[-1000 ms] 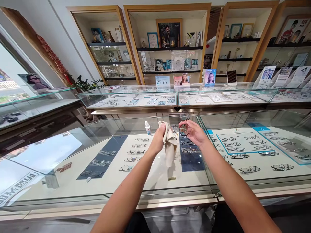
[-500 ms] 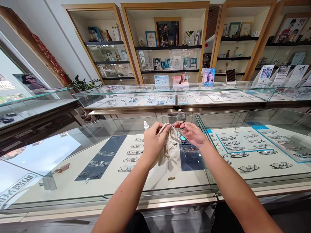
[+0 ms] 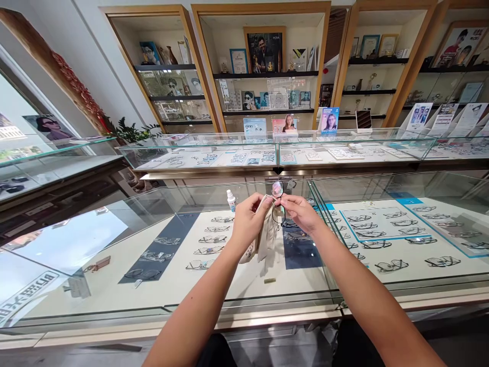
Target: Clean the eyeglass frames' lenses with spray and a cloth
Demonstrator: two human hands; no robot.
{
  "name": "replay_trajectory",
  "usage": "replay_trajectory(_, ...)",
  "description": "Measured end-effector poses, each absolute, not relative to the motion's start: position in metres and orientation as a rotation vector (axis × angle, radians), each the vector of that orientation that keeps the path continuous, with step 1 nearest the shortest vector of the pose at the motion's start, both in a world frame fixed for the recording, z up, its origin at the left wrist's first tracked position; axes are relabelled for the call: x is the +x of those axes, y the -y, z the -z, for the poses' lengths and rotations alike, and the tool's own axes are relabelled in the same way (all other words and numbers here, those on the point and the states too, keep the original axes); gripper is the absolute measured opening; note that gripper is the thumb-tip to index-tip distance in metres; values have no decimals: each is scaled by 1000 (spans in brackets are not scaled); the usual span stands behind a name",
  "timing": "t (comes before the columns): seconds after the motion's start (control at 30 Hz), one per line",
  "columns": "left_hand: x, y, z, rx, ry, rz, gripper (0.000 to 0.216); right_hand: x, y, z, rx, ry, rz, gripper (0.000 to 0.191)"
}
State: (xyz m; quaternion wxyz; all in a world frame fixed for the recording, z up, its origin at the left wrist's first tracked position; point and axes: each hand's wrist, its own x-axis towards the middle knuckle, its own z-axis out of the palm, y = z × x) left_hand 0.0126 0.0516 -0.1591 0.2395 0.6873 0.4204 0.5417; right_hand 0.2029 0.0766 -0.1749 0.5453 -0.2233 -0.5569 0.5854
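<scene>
Both my hands are raised over the glass display counter. My left hand is closed on a beige cleaning cloth that hangs down from its fingers. My right hand pinches a pair of thin dark-framed glasses, held upright with one lens above the fingers. The cloth's top edge meets the frame where the two hands touch. A small white spray bottle stands on the counter just left of my left hand.
Rows of spectacles lie inside the case under the glass, with a small gold tag on top. A second glass counter runs behind it, then wooden wall shelves with pictures and frames. Another case stands at left.
My hands came together from apart. The cloth, first hanging loose from my left hand, now meets the glasses, which my right hand has turned and lifted a little.
</scene>
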Motion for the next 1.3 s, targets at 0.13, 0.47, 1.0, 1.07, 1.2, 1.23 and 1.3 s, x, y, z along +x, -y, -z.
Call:
replay_trajectory(0.13, 16, -49, 160, 1873, -1141, -1522, 37, 202, -79, 175, -622, 1250, -1309, 39)
replay_trajectory(0.47, 17, -50, 165, 2040, -1227, -1746, 35, 203, -78, 175, -561, 1230, -1362, 37)
replay_trajectory(1.0, 26, -50, 172, 1850, -937, -1505, 32, 203, -78, 176, -580, 1154, -1407, 40)
replay_trajectory(1.07, 29, -53, 174, 1783, -969, -1508, 36, 203, -78, 176, -572, 1144, -1426, 40)
replay_trajectory(1.2, 32, -56, 172, 1686, -974, -1370, 52, 203, -78, 175, -570, 1164, -1363, 40)
replay_trajectory(1.23, 32, -57, 171, 1676, -959, -1329, 55, 203, -78, 174, -565, 1177, -1341, 39)
replay_trajectory(1.3, 32, -56, 169, 1677, -912, -1254, 61, 202, -77, 173, -554, 1205, -1311, 37)
